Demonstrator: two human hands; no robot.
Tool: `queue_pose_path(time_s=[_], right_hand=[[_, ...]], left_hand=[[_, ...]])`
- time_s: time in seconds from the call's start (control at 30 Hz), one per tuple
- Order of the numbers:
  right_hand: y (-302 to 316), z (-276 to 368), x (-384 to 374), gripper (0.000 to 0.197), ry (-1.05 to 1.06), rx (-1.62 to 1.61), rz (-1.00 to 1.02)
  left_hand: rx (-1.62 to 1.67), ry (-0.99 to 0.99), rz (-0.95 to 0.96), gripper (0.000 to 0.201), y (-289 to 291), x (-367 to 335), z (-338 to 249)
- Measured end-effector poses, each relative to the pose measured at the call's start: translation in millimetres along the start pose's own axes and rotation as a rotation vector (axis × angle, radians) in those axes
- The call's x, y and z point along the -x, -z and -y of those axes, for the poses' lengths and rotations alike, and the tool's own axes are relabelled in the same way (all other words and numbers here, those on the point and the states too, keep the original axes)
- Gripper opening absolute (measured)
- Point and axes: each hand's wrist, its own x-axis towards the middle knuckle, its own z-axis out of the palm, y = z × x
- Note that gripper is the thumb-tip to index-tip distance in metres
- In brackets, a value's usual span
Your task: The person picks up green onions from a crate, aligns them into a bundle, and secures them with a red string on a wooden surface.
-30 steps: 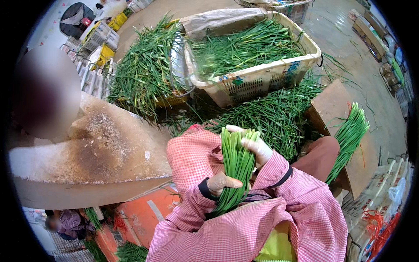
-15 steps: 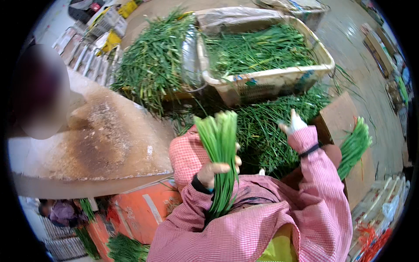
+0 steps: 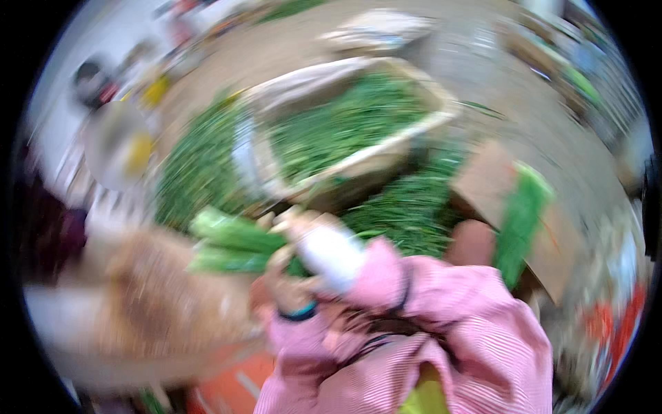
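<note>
A bunch of garlic chives (image 3: 231, 243) lies sideways in front of me, its pale cut ends pointing left over the table's edge. My left hand (image 3: 288, 284) is wrapped round it from below. My right hand (image 3: 324, 245), in a white covering with bare fingertips, reaches across above the left one and meets the bunch at its top. Its fingers are smeared by motion, so their grip is unclear. The leafy end of the bunch is hidden behind my hands and sleeves.
A cream plastic crate (image 3: 358, 172) of chives stands ahead, with a loose heap (image 3: 196, 162) to its left and more chives (image 3: 410, 214) below it. A stained table (image 3: 172, 297) is at left. Another bunch (image 3: 524, 224) rests on cardboard (image 3: 486, 176) at right.
The bunch has tipped from upright to sideways, and its cut ends have swung left. My right hand has come across from the right to meet it. The view has shifted and blurred.
</note>
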Motion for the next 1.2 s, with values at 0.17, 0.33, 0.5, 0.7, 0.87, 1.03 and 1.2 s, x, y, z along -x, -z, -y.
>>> queue_pose_path(time_s=[0.17,0.33,0.5,0.7,0.87,1.03,1.2], right_hand=[[50,-3,55,0.109,-0.229,-0.030,-0.103],[160,28,118,0.081,-0.461,-0.057,-0.418],[232,-11,176,0.059,-0.720,-0.215,-0.858],[311,-128,307,0.044,-1.200,-0.346,-1.396],[300,-235,342,0.059,-1.427,-0.017,-1.387],[260,-283,368,0.059,-1.691,0.531,-1.253],[293,-201,365,0.075,-1.685,0.767,-0.758]], left_hand=[[0.580,0.223,0.405,0.073,-109,7,2],[0.255,0.226,0.762,0.079,-215,40,-14],[0.291,0.708,1.059,0.082,-313,35,22],[0.106,0.714,0.736,0.075,-401,40,151],[-0.038,0.858,0.808,0.094,-469,62,282],[-1.048,0.587,1.172,0.124,-514,99,324],[-1.279,0.462,1.119,0.126,-506,113,331]])
